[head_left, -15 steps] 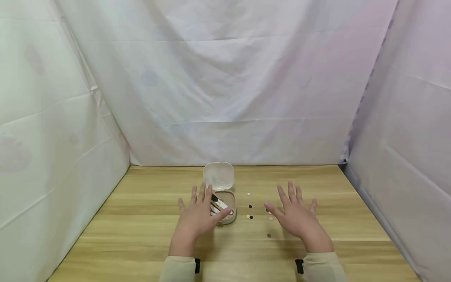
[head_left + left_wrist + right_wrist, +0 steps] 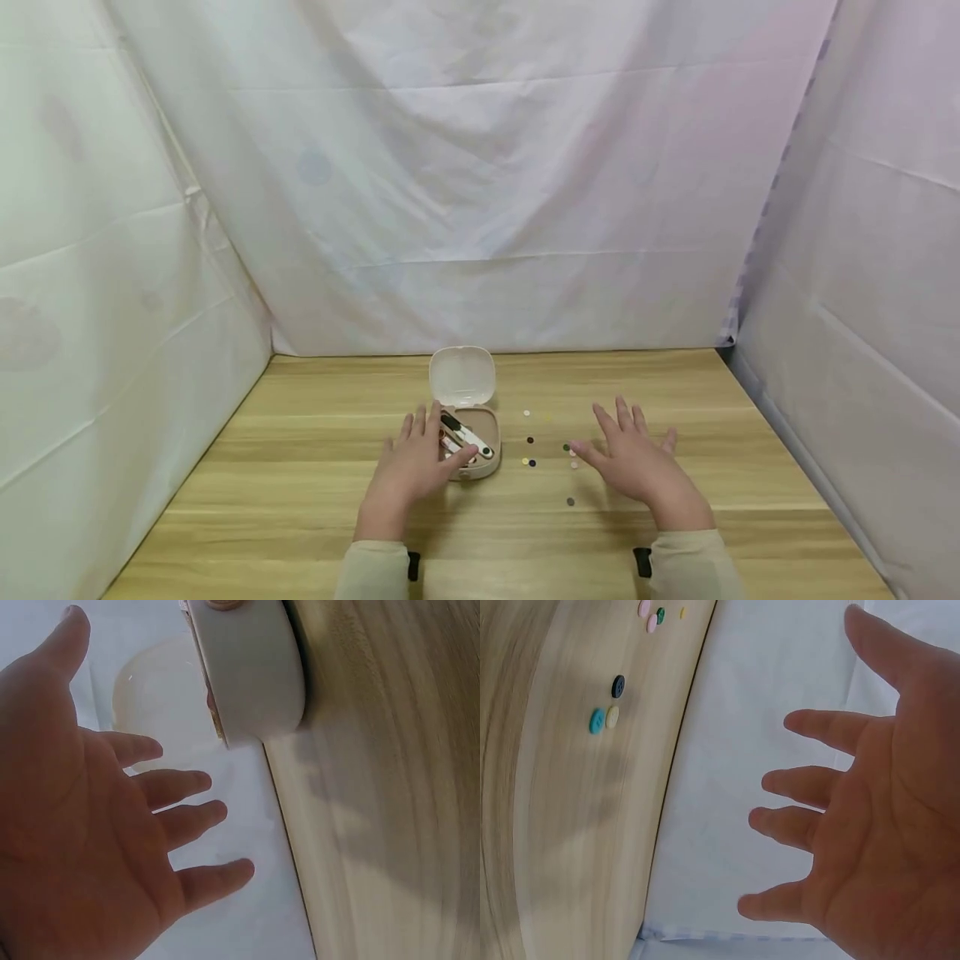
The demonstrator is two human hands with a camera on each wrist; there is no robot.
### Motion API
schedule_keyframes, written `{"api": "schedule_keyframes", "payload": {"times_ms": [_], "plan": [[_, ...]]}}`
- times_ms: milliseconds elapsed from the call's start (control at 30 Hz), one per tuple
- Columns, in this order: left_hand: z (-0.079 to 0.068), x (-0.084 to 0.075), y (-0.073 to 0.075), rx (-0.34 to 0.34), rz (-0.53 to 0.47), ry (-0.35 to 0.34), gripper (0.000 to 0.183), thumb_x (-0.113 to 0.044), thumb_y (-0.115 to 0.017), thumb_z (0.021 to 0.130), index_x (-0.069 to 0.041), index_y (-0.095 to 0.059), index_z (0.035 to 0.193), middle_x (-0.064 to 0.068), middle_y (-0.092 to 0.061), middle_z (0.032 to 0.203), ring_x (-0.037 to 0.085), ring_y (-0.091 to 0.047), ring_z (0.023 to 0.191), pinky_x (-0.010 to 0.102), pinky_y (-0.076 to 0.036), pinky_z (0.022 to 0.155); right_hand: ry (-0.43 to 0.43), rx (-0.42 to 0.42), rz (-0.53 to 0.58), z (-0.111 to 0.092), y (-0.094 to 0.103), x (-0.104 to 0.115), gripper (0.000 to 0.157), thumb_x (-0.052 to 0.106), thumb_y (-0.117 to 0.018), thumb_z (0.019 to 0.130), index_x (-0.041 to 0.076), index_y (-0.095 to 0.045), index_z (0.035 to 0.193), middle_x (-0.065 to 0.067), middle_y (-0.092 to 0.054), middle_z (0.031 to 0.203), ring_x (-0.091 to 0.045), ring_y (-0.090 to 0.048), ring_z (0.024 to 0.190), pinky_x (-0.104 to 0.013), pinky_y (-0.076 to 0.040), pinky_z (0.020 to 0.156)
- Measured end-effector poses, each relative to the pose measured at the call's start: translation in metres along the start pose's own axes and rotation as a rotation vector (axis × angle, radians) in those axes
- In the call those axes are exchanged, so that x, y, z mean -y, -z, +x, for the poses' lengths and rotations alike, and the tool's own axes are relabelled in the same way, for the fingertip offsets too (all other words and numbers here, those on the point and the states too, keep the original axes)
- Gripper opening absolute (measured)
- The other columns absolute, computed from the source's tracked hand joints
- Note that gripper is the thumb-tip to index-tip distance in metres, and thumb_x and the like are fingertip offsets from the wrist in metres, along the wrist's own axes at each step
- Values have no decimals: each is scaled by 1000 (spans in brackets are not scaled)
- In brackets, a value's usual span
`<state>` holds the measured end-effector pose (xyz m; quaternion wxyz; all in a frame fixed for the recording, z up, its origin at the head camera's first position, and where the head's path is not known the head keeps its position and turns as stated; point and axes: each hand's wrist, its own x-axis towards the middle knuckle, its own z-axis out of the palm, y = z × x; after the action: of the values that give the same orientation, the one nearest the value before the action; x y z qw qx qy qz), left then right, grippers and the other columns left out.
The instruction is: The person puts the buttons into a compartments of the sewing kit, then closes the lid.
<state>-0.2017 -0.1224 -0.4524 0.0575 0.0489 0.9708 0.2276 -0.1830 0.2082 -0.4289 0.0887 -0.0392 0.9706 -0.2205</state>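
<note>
Head view: shows left hand (image 2: 408, 467) and right hand (image 2: 637, 467) with fingers spread wide, left near a beige case (image 2: 487, 424), right near round buttons (image 2: 530, 440) in white, yellow, black, green. Places case toward the desk's (image 2: 300, 483) far edge, pale lid (image 2: 462, 377) raised, black-and-white tool (image 2: 471, 438) inside. In left wrist view, hides tool, bares brownish clasp (image 2: 225, 603); in right wrist view, reveals turquoise button (image 2: 597, 721) beside cream button (image 2: 613, 716).

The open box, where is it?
In the head view, the box stands on the table, just right of the left hand and left of the buttons.
</note>
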Motion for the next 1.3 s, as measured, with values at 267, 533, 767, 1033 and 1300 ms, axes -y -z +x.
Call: {"api": "schedule_keyframes", "payload": {"times_ms": [267,533,767,1033,1300], "plan": [[7,17,-6,57,-101,-25,110,-73,-64,95,-12,-17,172,27,-34,171,50,-36,157,72,-31,125,56,64,-12,1,6,-19,53,34,-65,105,-3,-59,142,-44,-27,165,-61,-42,147,-77,-36,116],[13,28,-12,98,-225,-36,116,-67,-74,91,-15,-11,173,28,-36,169,55,-32,157,71,-34,123,44,103,40,9,0,-43,10,8,-70,96,5,-62,91,-6,-60,85,-19,-53,73,-34,-45,65],[12,34,-10,172,-263,-5,116,-68,-73,92,-24,-4,174,34,-40,164,59,-24,158,77,-30,121,78,61,-75,16,-4,-49,9,6,-74,92,3,-67,88,-3,-64,82,-18,-55,74,-36,-50,67],[15,30,-7,175,-189,-18,115,-66,-71,94,-18,-4,173,31,-48,160,61,-29,155,74,-33,122,97,-2,-142,20,-13,-44,20,9,-80,89,9,-63,78,0,-61,73,-15,-53,69,-35,-48,65],[14,27,-7,164,-165,19,115,-68,-72,92,-17,-8,173,33,-53,155,58,-31,156,72,-36,121,106,-9,-197,22,-16,-37,15,4,-76,90,8,-66,79,-1,-64,75,-16,-55,71,-36,-51,67]]}}
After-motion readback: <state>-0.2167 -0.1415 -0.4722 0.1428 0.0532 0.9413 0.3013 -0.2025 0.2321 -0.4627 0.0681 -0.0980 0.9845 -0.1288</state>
